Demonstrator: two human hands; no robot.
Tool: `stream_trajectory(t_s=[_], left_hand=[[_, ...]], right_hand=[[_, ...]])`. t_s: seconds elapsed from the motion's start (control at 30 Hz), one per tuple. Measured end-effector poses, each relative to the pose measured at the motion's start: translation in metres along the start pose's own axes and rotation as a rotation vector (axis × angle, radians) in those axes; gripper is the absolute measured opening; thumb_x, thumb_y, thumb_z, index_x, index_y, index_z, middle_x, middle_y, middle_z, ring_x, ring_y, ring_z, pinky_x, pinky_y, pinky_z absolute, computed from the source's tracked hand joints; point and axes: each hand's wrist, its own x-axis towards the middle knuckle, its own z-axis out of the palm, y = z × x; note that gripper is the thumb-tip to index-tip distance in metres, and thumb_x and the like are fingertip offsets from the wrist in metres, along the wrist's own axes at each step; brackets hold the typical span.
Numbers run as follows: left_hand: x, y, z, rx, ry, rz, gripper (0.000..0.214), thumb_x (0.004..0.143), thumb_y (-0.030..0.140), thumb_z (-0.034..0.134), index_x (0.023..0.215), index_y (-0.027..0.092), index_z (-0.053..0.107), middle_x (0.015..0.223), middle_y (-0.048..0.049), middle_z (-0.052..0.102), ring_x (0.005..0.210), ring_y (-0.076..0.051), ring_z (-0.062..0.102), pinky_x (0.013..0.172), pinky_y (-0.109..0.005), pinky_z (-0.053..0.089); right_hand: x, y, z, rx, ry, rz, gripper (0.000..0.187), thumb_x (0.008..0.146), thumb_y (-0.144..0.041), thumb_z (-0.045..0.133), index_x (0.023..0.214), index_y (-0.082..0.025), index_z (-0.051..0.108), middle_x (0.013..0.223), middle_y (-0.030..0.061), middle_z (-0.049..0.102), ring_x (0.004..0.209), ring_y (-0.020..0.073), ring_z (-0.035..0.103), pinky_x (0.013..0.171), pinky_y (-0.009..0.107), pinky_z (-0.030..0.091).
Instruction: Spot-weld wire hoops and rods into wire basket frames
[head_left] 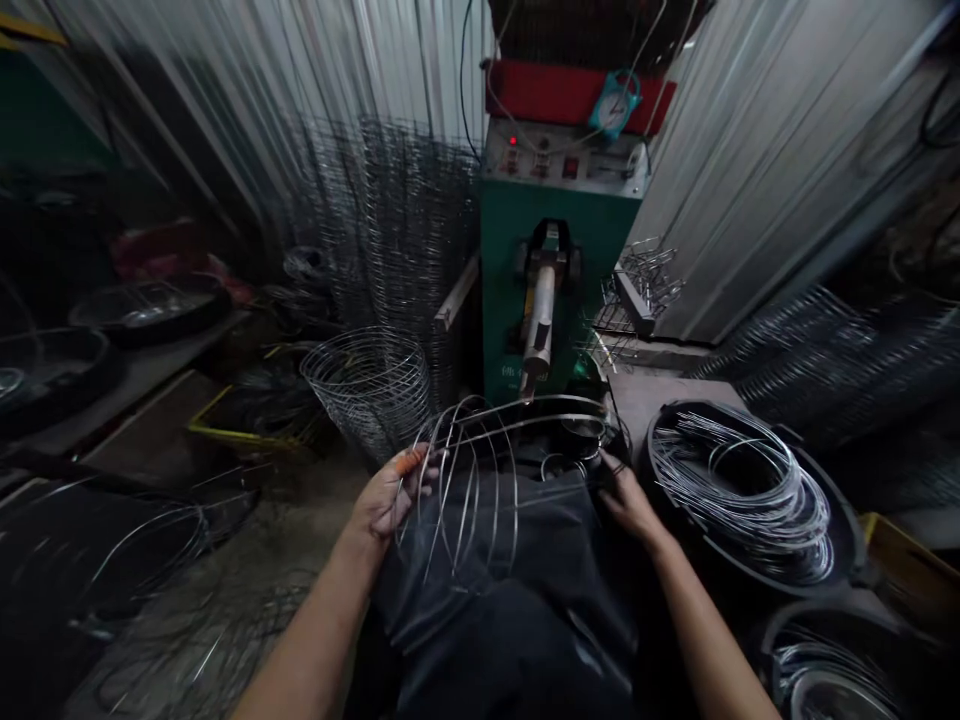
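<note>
A partly built wire basket frame (pixel 487 470), made of a top ring and several curved ribs, rests on my lap over a dark apron. My left hand (pixel 390 495) grips the frame's left ribs with fingers curled round the wire. My right hand (pixel 626 495) holds the frame's right side near the ring, fingers closed on the wire. The frame's top ring lies just under the electrode arm (pixel 538 320) of a green welding machine (pixel 559 230) straight ahead.
A finished wire basket (pixel 367 385) stands left of the machine, with wire mesh stacked behind it. A black tub of coiled wire rings (pixel 742 490) sits at my right, another tub (pixel 825 670) below it. Loose wire pieces (pixel 637 275) lie right of the machine. Dark pans (pixel 142 310) sit on the left.
</note>
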Motion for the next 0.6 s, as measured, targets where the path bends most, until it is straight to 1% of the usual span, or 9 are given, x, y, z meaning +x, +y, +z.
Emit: stream_trajectory(t_s=[0.07,0.13,0.17,0.23,0.3,0.37,0.43,0.5,0.6], left_hand=[[-0.003,-0.008,0.003,-0.063,-0.021,-0.152,0.01,0.08,0.014,0.05,0.085,0.01,0.058,0.079,-0.0101,0.066,0.049,-0.01,0.058,0.036,-0.017,0.046],[-0.001,-0.024,0.001,-0.125,-0.075,-0.302,0.018,0.085,0.017,0.043,0.086,0.009,0.058,0.078,-0.0121,0.066,0.047,-0.011,0.059,0.036,-0.019,0.046],[0.001,-0.034,-0.002,-0.156,-0.101,-0.368,0.021,0.086,0.019,0.04,0.086,0.008,0.058,0.079,-0.0131,0.065,0.046,-0.011,0.059,0.035,-0.019,0.046],[0.008,-0.054,-0.011,-0.216,-0.151,-0.473,0.027,0.088,0.021,0.036,0.085,0.008,0.059,0.08,-0.0148,0.065,0.045,-0.011,0.059,0.036,-0.019,0.047],[0.014,-0.071,-0.022,-0.25,-0.216,-0.526,0.031,0.089,0.026,0.035,0.089,0.007,0.059,0.083,-0.0164,0.066,0.048,-0.014,0.061,0.041,-0.023,0.05],[0.02,-0.082,-0.029,-0.262,-0.298,-0.52,0.038,0.089,0.035,0.036,0.098,0.006,0.058,0.089,-0.0192,0.066,0.06,-0.02,0.066,0.055,-0.032,0.055],[0.023,-0.087,-0.029,-0.281,-0.337,-0.466,0.05,0.088,0.044,0.035,0.111,0.004,0.053,0.095,-0.0223,0.066,0.077,-0.026,0.067,0.068,-0.041,0.054],[0.023,-0.087,-0.022,-0.319,-0.299,-0.379,0.059,0.087,0.049,0.033,0.122,0.003,0.044,0.1,-0.0234,0.065,0.09,-0.029,0.064,0.077,-0.046,0.051],[0.021,-0.083,-0.007,-0.313,-0.148,-0.257,0.067,0.087,0.052,0.032,0.133,0.004,0.029,0.11,-0.0244,0.06,0.103,-0.029,0.059,0.084,-0.046,0.047]], right_hand=[[-0.014,-0.005,0.025,-0.074,-0.151,-0.075,0.071,0.076,-0.022,0.052,0.141,-0.019,0.024,0.14,0.0147,0.032,0.128,0.0288,0.029,0.103,0.05,0.029],[-0.027,-0.018,0.047,-0.139,-0.276,-0.133,0.066,0.077,-0.022,0.055,0.138,-0.022,0.031,0.144,0.0136,0.026,0.132,0.0301,0.021,0.103,0.051,0.028],[-0.034,-0.025,0.055,-0.162,-0.337,-0.161,0.058,0.078,-0.022,0.056,0.134,-0.024,0.04,0.143,0.0122,0.029,0.132,0.0305,0.02,0.102,0.051,0.028],[-0.048,-0.035,0.063,-0.168,-0.444,-0.208,0.038,0.083,-0.024,0.052,0.121,-0.027,0.054,0.138,0.0096,0.04,0.131,0.0289,0.025,0.099,0.05,0.032],[-0.064,-0.041,0.064,-0.13,-0.501,-0.223,0.03,0.088,-0.025,0.045,0.115,-0.027,0.058,0.129,0.0085,0.05,0.127,0.0257,0.034,0.097,0.047,0.035],[-0.078,-0.044,0.061,-0.073,-0.504,-0.211,0.029,0.091,-0.027,0.04,0.114,-0.024,0.059,0.125,0.0091,0.054,0.124,0.0235,0.038,0.097,0.044,0.037],[-0.088,-0.048,0.057,0.0,-0.491,-0.21,0.031,0.092,-0.028,0.036,0.113,-0.022,0.058,0.122,0.0104,0.055,0.122,0.0223,0.041,0.096,0.041,0.039],[-0.092,-0.053,0.056,0.093,-0.463,-0.211,0.032,0.093,-0.03,0.034,0.112,-0.021,0.058,0.114,0.0108,0.059,0.114,0.0204,0.047,0.093,0.037,0.041],[-0.088,-0.06,0.058,0.209,-0.375,-0.127,0.032,0.094,-0.034,0.032,0.107,-0.02,0.058,0.096,0.0085,0.064,0.093,0.0176,0.057,0.082,0.031,0.046]])
